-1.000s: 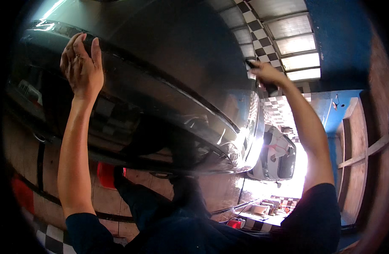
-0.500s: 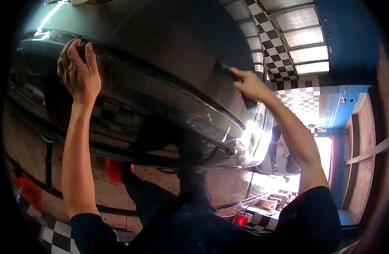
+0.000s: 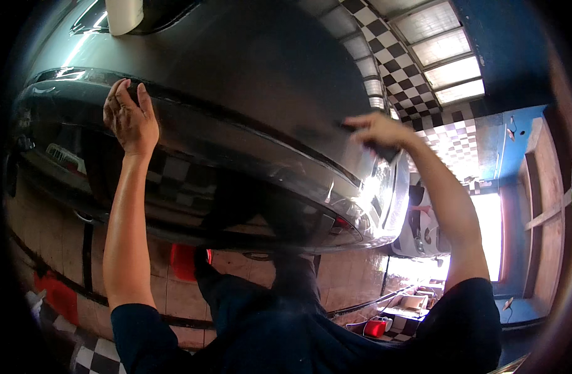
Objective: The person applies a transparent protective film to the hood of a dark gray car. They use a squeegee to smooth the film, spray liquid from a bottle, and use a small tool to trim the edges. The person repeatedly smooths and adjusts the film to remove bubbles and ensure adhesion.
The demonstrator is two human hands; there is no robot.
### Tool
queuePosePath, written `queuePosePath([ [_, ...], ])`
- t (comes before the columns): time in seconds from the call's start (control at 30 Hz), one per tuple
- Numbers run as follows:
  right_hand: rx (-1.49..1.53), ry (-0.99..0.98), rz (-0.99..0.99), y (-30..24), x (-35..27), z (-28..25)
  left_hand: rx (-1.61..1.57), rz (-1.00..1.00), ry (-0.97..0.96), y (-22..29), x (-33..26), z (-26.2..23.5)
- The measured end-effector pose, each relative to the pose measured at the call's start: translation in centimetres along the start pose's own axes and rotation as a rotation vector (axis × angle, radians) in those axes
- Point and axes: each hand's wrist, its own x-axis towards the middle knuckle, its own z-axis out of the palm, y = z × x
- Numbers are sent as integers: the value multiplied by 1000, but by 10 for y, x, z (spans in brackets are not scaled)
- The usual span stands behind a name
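Observation:
A dark glossy car body (image 3: 248, 93) fills the upper middle, with a long dark seam running across it toward a bright right corner. My left hand (image 3: 133, 121) rests at the seam on the left. Its fingers and thumb are curled around something dark that I cannot make out. Farther right, my right hand (image 3: 382, 132) is closed on a long dark hand tool (image 3: 384, 151) over the upper panel. Motion smears this hand, and its fingers cover the tool's middle, so its exact kind does not show.
A pale cylindrical container (image 3: 124, 15) stands on the car at the upper left. A red object (image 3: 184, 262) is on the tiled floor by my foot. Another vehicle (image 3: 423, 227) stands beyond the right corner. Wooden shelving (image 3: 544, 218) lines the right side.
My right hand has moved toward the car's near right corner with the tool. The view has shifted, bringing more of the pale container into sight. My left hand keeps its place at the seam.

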Motion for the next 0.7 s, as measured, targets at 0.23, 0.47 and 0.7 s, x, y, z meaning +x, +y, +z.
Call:
queuePosePath([
  [0.23,212,459,100,-31,145,-85,-12,28,13,3,0,-6],
  [0.47,-113,253,-8,-58,123,-10,-21,6,-7,2,-1,-11],
  [0.7,-198,123,-68,-91,26,71,-88,-18,0,13,1,-9],
])
